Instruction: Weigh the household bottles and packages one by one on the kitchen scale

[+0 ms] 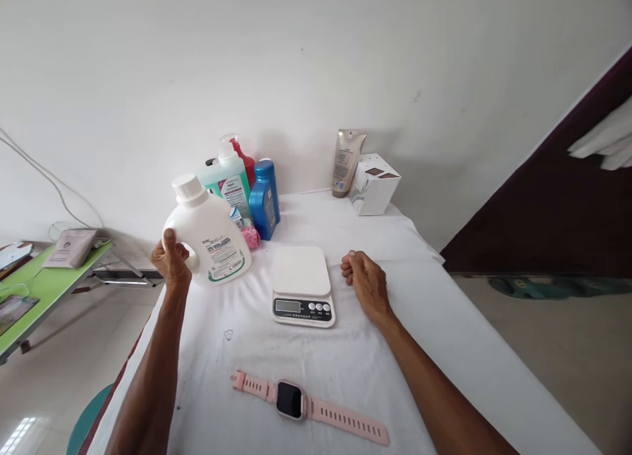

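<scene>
My left hand (172,257) is wrapped round the handle of a large white detergent jug (217,238) with a white cap. The jug tilts a little, at the left side of the table; whether its base touches the cloth I cannot tell. Right of it lies a white digital kitchen scale (302,270) with nothing on its plate and a blank-looking display. My right hand (365,280) is at the scale's right side, fingers curled closed, with nothing seen in them. Nearer to me a pink-strapped smartwatch (289,400) lies stretched out, its screen dark.
Behind the jug stand a green liquid bottle (230,178), a blue bottle (265,201), a red bottle (245,159) and a pink packet (251,238). A beige tube (346,162) and white box (376,185) stand by the wall. A green side table (44,287) is at left.
</scene>
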